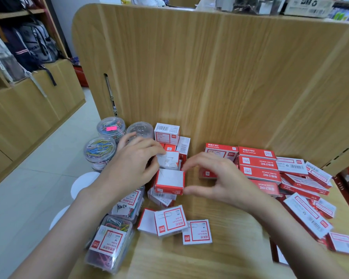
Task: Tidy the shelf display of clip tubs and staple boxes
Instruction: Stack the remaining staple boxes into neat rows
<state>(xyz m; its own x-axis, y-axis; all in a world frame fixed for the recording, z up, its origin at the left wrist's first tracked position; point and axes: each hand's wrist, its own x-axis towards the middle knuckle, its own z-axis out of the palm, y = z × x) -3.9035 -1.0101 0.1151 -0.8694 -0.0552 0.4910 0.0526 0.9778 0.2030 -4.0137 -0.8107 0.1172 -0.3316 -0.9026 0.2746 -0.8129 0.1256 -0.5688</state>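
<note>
On the wooden shelf [220, 234], the small red-and-white cardboard box [170, 181] tops the central pile. The left hand [135, 164] rests curled against its left side. The right hand [216, 178], nearer its right end, is spread wide, thumb and forefinger bracketing that edge without clearly gripping.

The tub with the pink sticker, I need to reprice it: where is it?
In the head view, the tub with the pink sticker stands at the shelf's far left, against the back panel, beside another round tub.
</note>
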